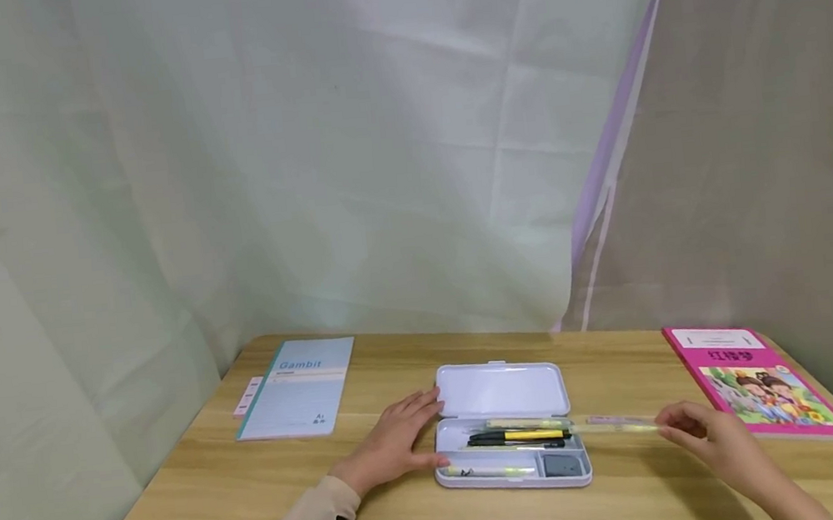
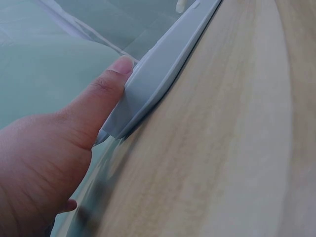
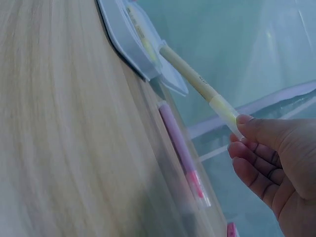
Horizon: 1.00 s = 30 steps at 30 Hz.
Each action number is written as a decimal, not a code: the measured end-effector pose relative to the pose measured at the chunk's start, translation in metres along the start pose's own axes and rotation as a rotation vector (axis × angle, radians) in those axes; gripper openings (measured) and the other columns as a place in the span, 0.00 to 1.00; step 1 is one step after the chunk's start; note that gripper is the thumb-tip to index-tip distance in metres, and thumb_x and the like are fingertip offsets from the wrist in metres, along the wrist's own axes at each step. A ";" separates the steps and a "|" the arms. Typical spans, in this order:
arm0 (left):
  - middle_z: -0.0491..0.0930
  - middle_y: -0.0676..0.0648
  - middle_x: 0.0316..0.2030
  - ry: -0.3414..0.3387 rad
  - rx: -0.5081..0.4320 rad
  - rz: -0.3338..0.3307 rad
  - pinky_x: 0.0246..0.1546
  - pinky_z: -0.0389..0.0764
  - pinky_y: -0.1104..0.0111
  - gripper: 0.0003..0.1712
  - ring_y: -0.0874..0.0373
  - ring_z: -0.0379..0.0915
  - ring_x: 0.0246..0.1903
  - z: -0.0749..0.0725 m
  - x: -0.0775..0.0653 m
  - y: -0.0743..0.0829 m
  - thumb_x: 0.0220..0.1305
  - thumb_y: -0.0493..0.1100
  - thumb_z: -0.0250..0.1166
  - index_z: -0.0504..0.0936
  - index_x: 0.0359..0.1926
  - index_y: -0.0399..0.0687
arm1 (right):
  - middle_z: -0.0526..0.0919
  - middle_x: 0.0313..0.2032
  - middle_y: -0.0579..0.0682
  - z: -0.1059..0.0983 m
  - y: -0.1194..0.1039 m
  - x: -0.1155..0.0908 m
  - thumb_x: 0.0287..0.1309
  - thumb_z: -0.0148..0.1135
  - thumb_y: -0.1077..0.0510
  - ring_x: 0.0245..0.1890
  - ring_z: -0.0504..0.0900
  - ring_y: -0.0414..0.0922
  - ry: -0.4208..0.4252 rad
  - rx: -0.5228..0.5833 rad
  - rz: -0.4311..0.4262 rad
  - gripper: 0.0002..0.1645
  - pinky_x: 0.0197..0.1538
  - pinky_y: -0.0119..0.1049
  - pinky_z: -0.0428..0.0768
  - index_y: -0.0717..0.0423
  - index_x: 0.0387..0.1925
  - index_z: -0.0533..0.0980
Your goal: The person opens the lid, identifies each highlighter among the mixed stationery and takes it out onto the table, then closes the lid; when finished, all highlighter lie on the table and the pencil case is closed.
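A white pencil case [image 1: 500, 392] lies with its lid folded back. My left hand [image 1: 396, 439] rests at its left end, fingers extended by the lid and thumb touching the near tray's rim. In the left wrist view that thumb lies along the case [image 2: 158, 64]. To the right of the case, my right hand [image 1: 715, 436] pinches a yellow highlighter [image 3: 190, 76] by its clear-capped end; its other end points at the case. Inside are a black-and-yellow pen [image 1: 527, 435], other slim pens, a pale marker [image 1: 485, 472] in front and a dark grey block [image 1: 561, 465].
A pink highlighter [image 3: 177, 136] lies on the wooden table [image 1: 636, 507] beside the case. At the back left is a light blue notebook [image 1: 297, 397] over a small pink item [image 1: 247, 398]. A pink picture book [image 1: 767, 385] lies at the right. Pale curtains hang behind the table.
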<state>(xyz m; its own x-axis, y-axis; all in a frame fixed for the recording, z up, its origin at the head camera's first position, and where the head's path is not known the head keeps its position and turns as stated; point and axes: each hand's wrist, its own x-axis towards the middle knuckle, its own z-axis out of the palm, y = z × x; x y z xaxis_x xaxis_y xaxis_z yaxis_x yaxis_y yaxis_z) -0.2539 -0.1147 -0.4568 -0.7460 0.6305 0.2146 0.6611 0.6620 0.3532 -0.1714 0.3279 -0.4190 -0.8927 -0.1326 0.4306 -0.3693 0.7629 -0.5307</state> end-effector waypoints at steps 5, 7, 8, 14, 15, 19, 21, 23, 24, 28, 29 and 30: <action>0.58 0.44 0.73 -0.004 -0.001 0.001 0.68 0.60 0.44 0.48 0.39 0.55 0.70 0.001 -0.001 -0.001 0.54 0.66 0.65 0.65 0.69 0.46 | 0.82 0.26 0.37 0.001 0.008 -0.007 0.55 0.65 0.66 0.26 0.73 0.25 -0.008 0.023 0.047 0.04 0.26 0.23 0.74 0.57 0.33 0.80; 0.58 0.43 0.73 -0.005 -0.004 0.002 0.68 0.59 0.44 0.48 0.39 0.55 0.70 0.002 -0.002 -0.001 0.54 0.66 0.65 0.65 0.69 0.46 | 0.82 0.26 0.39 0.002 0.012 -0.010 0.56 0.65 0.67 0.25 0.73 0.25 -0.007 0.034 0.060 0.04 0.26 0.23 0.74 0.57 0.33 0.80; 0.58 0.43 0.73 -0.006 -0.003 0.001 0.68 0.60 0.44 0.48 0.39 0.55 0.70 0.002 -0.002 -0.002 0.54 0.66 0.65 0.65 0.69 0.46 | 0.82 0.26 0.39 0.002 0.014 -0.011 0.56 0.65 0.67 0.25 0.73 0.25 -0.005 0.034 0.064 0.04 0.26 0.23 0.74 0.58 0.33 0.80; 0.58 0.44 0.73 -0.016 -0.007 -0.006 0.68 0.59 0.44 0.48 0.39 0.55 0.71 0.002 -0.003 -0.001 0.55 0.67 0.64 0.65 0.69 0.46 | 0.82 0.26 0.36 0.000 0.023 -0.015 0.58 0.63 0.66 0.26 0.72 0.25 -0.034 0.056 0.120 0.02 0.27 0.24 0.74 0.60 0.34 0.80; 0.58 0.44 0.73 -0.015 -0.008 -0.005 0.68 0.59 0.44 0.48 0.39 0.55 0.71 0.002 -0.003 -0.001 0.55 0.67 0.64 0.65 0.69 0.46 | 0.82 0.27 0.36 -0.001 0.025 -0.015 0.58 0.63 0.65 0.26 0.73 0.26 -0.045 0.062 0.136 0.02 0.27 0.24 0.74 0.61 0.34 0.80; 0.58 0.44 0.73 -0.005 -0.010 0.003 0.68 0.59 0.44 0.48 0.39 0.55 0.70 0.001 -0.002 -0.001 0.55 0.68 0.63 0.65 0.69 0.46 | 0.82 0.27 0.36 -0.004 0.031 -0.015 0.59 0.62 0.64 0.26 0.73 0.27 -0.090 0.070 0.200 0.04 0.28 0.25 0.76 0.62 0.36 0.80; 0.58 0.43 0.73 0.001 -0.008 0.010 0.68 0.60 0.44 0.48 0.39 0.55 0.70 0.002 -0.002 -0.001 0.55 0.68 0.63 0.65 0.69 0.45 | 0.82 0.28 0.36 -0.005 0.033 -0.014 0.59 0.62 0.63 0.26 0.73 0.26 -0.111 0.059 0.231 0.06 0.29 0.25 0.76 0.62 0.37 0.80; 0.58 0.43 0.73 0.004 -0.005 0.010 0.68 0.60 0.44 0.48 0.39 0.55 0.70 0.002 -0.002 -0.002 0.55 0.69 0.62 0.65 0.69 0.46 | 0.82 0.28 0.36 -0.006 0.035 -0.014 0.59 0.63 0.62 0.26 0.72 0.26 -0.129 0.050 0.256 0.06 0.29 0.25 0.76 0.61 0.38 0.80; 0.58 0.44 0.73 0.004 -0.003 0.010 0.68 0.60 0.44 0.48 0.40 0.55 0.70 0.003 -0.002 -0.002 0.55 0.69 0.62 0.65 0.69 0.46 | 0.82 0.28 0.37 -0.006 0.036 -0.014 0.60 0.63 0.61 0.26 0.71 0.26 -0.141 0.049 0.268 0.07 0.29 0.25 0.75 0.61 0.38 0.80; 0.58 0.44 0.73 0.000 -0.002 0.004 0.68 0.60 0.45 0.48 0.41 0.56 0.70 0.003 -0.001 -0.002 0.55 0.68 0.63 0.64 0.69 0.46 | 0.82 0.28 0.37 -0.005 0.040 -0.014 0.59 0.63 0.62 0.26 0.70 0.26 -0.159 0.041 0.248 0.06 0.28 0.25 0.74 0.61 0.37 0.80; 0.58 0.44 0.73 -0.001 0.000 0.004 0.68 0.60 0.45 0.48 0.41 0.56 0.70 0.003 -0.001 -0.002 0.55 0.68 0.63 0.64 0.69 0.46 | 0.82 0.28 0.37 -0.005 0.041 -0.014 0.59 0.63 0.62 0.26 0.70 0.26 -0.164 0.039 0.242 0.06 0.28 0.24 0.74 0.61 0.37 0.80; 0.58 0.44 0.73 -0.001 0.000 0.004 0.68 0.60 0.45 0.48 0.40 0.56 0.70 0.002 0.000 -0.001 0.55 0.68 0.64 0.64 0.69 0.46 | 0.82 0.28 0.37 -0.005 0.043 -0.014 0.58 0.64 0.62 0.26 0.70 0.26 -0.168 0.035 0.237 0.06 0.28 0.24 0.74 0.61 0.37 0.80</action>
<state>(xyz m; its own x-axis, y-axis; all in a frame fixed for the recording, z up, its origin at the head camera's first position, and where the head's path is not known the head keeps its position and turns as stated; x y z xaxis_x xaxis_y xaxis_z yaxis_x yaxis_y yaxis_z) -0.2544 -0.1149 -0.4593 -0.7431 0.6337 0.2149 0.6641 0.6593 0.3524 -0.1734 0.3654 -0.4440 -0.9844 -0.0587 0.1661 -0.1515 0.7634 -0.6279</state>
